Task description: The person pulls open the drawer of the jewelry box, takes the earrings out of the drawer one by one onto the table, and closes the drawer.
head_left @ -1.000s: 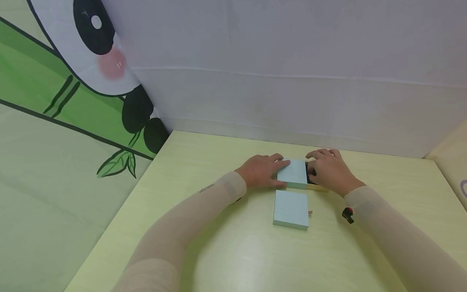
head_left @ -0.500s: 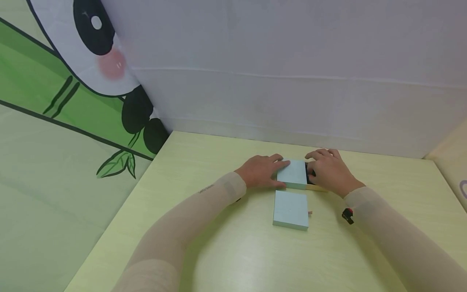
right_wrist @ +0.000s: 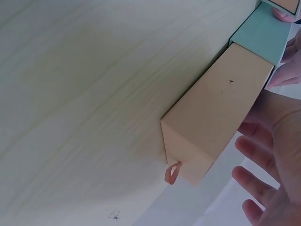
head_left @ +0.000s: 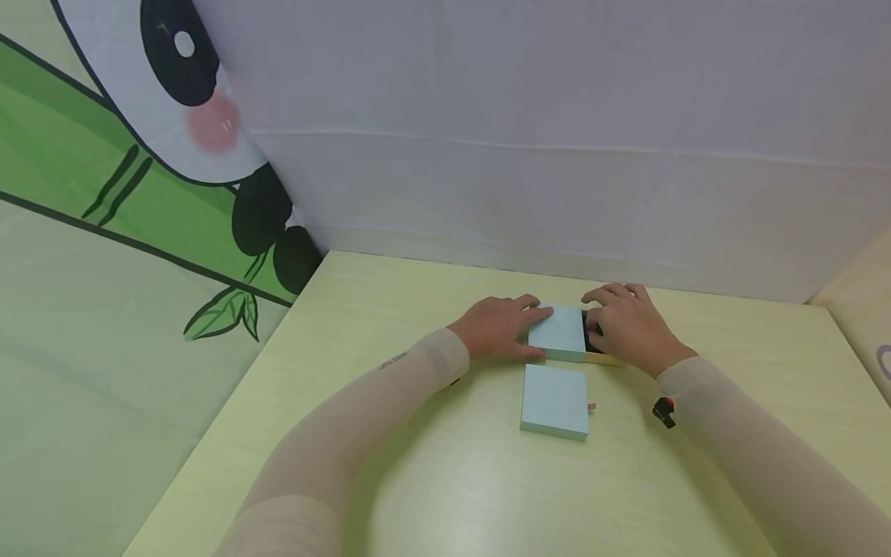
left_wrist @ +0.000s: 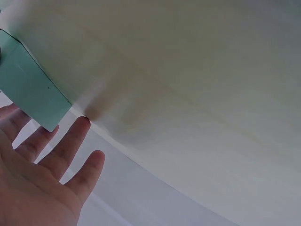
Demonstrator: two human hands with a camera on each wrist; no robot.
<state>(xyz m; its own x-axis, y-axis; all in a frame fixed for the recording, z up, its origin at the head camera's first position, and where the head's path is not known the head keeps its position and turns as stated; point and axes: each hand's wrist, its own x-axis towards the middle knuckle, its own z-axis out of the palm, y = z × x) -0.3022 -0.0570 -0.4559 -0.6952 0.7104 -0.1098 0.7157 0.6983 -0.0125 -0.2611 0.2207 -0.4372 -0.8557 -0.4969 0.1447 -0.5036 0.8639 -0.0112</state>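
Observation:
A light blue drawer box (head_left: 559,330) lies flat near the back of the table, its inner drawer (head_left: 604,358) pulled partway out to the right. My left hand (head_left: 493,328) holds the box's left end, a finger on top and the thumb by the front side. In the left wrist view, the other fingers (left_wrist: 66,148) extend past the box end. My right hand (head_left: 629,329) is over the drawer, thumb and forefinger dipping into its dark inside; what they touch there is hidden. The right wrist view shows the drawer's peach outer wall and a ribbon pull loop (right_wrist: 172,173).
A second light blue box (head_left: 554,402) lies in front of the first, shut, with a small ribbon tab on its right. Both stand on a pale wooden table (head_left: 445,480). Behind is a plain cloth wall (head_left: 557,201); a printed cartoon cloth (head_left: 139,255) hangs on the left.

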